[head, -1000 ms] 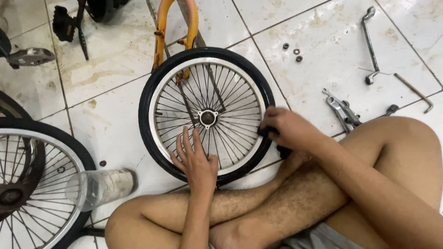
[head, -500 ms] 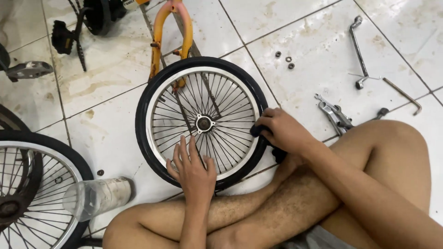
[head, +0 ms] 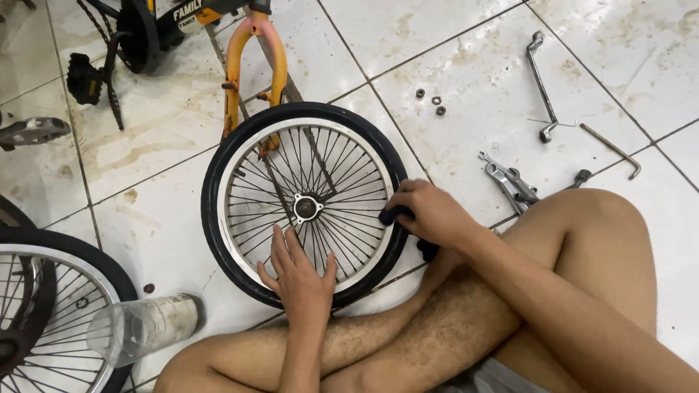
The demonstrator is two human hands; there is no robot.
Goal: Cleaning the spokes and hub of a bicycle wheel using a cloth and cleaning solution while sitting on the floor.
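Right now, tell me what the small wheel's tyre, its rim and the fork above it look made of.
Tyre: black, matte, likely rubber. Rim: pale, smooth, dull sheen, probably painted or bare metal. Spokes: thin shiny metal wire. Fork: orange-painted metal tube, paint worn and grimy.

This looks like an informal bicycle repair spot on the floor of a home or small workshop. The floor (head: pixel 451 80) is white ceramic tile, stained and smeared with grime. A small bicycle wheel (head: pixel 306 207) lies flat on it, with a second wheel (head: pixel 44 313) at the left edge and an orange bicycle fork (head: pixel 247 65) and frame behind. Loose nuts (head: pixel 431 100), wrenches (head: pixel 542 84), an angled hex key (head: pixel 611 149) and pliers (head: pixel 510 182) lie scattered on the tiles. The person sits cross-legged and bare-legged on the floor.
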